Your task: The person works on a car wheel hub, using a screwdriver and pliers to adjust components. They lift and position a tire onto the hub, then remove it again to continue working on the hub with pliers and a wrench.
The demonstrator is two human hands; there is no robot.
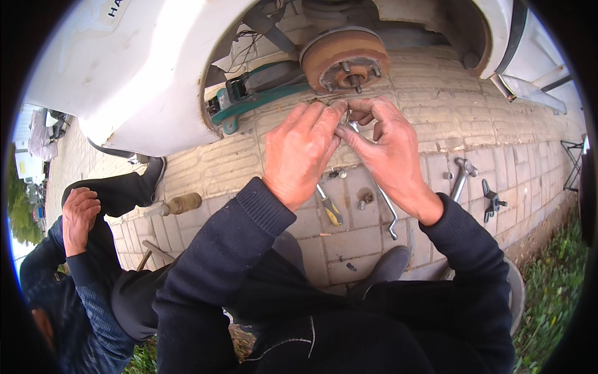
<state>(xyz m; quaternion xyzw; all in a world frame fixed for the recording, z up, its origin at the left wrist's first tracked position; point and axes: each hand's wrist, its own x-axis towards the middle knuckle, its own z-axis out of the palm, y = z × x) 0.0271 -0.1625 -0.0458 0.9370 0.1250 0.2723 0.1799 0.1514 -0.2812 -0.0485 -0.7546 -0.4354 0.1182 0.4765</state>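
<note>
My left hand [299, 149] and my right hand [392, 156] meet just below the rusty wheel hub [346, 56], fingers curled around a small metal part [351, 119], possibly a ring, mostly hidden between them. Below my hands lie a bent wrench [390, 221], a yellow-handled screwdriver [332, 212], a small socket [362, 204] and another small metal piece [342, 174]. To the right are a large socket wrench [464, 171] and a dark puller-like tool [492, 202] on the pavers [423, 246].
A white car body [124, 75] surrounds the hub, with a green floor jack [237, 106] underneath. A co-worker's hand [80, 224] rests at their knee on the left, near a cylindrical can [184, 202]. Grass [548, 287] borders the pavers at right, beside a folding stand [570, 165].
</note>
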